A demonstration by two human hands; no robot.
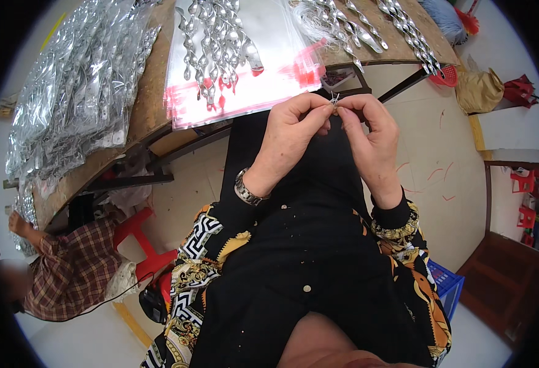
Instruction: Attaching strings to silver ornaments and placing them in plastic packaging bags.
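My left hand [289,130] and my right hand [371,127] meet in front of me, just off the table's near edge. Thumbs and forefingers of both are pinched together on a bit of thin white string [335,96], whose short ends stick up between the fingertips. Whether a knot is there is too small to tell. Close beyond them lies a stack of clear plastic bags [269,86] with red-printed edges. Silver twisted metal strips [217,46] rest on top of that stack. More twisted strips [407,34] lie to the right, beside a loose hank of white string [309,23].
Bagged silver spirals [82,80] are heaped on the left of the brown wooden table [143,119]. A person in a checked shirt [76,270] sits at lower left by a red stool [140,239]. A blue crate [446,282] stands at my right, a red basket [446,76] beyond.
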